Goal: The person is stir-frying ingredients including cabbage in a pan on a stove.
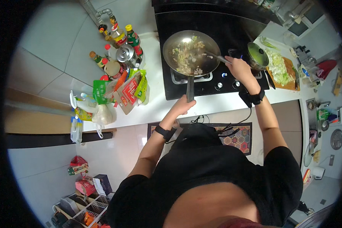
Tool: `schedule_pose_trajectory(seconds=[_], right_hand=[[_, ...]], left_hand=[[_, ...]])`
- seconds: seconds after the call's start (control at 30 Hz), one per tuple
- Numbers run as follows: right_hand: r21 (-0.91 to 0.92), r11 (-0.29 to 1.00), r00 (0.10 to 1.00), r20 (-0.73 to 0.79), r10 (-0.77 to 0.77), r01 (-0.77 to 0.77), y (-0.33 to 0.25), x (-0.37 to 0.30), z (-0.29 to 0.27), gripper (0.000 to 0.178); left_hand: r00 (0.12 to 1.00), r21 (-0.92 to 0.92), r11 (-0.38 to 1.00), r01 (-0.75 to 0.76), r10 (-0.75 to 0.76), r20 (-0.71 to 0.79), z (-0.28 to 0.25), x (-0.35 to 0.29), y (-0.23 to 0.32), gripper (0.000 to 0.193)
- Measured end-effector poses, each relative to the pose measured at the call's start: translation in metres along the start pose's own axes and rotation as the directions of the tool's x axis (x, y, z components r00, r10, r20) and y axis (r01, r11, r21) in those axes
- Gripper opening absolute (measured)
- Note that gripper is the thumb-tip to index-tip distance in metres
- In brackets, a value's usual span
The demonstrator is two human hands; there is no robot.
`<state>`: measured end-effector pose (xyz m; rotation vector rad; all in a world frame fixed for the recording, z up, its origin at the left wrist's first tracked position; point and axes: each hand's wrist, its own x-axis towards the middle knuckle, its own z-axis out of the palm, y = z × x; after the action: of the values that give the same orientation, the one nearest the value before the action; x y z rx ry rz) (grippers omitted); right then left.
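Note:
A round wok (pixel 171 49) sits over the left burner of a black stove, with small pale and green chopped pieces of food (pixel 186 53) spread inside it. My left hand (pixel 182 105) is closed around the end of the wok's handle (pixel 190 88). From the right, my right hand (pixel 240 70) grips the handle of a spatula (pixel 219 57); its working end lies among the food and is hard to make out. Just beyond my right hand stands a pot with a glass lid (pixel 257 56) on the right burner.
Right of the stove, chopped cabbage (pixel 279 68) covers a wooden cutting board (pixel 290 81), with a knife (pixel 296 78) beside it. Sauce bottles (pixel 133 40), a lidded metal pot (pixel 125 54) and food packets (pixel 127 93) crowd the left counter. A patterned mat (pixel 239 138) lies on the floor.

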<state>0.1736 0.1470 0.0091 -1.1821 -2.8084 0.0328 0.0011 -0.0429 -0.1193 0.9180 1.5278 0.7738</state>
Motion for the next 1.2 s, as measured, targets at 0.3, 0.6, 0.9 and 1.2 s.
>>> schedule_pose_trajectory(seconds=[0.3,0.6,0.9,1.2], right_hand=[[0.333,0.943,0.995,-0.094,0.038,-0.004,-0.007,0.000,0.073,0.033],[0.088,0.992,0.994,0.055,-0.096,0.091,-0.010,-0.070,-0.053,0.030],[0.257,0.937,0.957,-0.107,0.270,-0.236,0.016,0.003,0.055,0.032],[0.558,0.829,0.986,-0.148,0.075,0.021,0.024,0.019,0.082,0.034]], left_hand=[[0.993,0.186,0.982,-0.003,0.024,-0.112,-0.002,-0.002,0.003,0.048],[0.930,0.523,0.848,0.082,0.124,-0.347,0.013,-0.026,0.011,0.053],[0.646,0.716,0.688,-0.114,0.599,-0.473,0.008,-0.084,0.053,0.046],[-0.320,0.950,-0.042,-0.311,0.945,-0.063,0.006,-0.241,0.182,0.021]])
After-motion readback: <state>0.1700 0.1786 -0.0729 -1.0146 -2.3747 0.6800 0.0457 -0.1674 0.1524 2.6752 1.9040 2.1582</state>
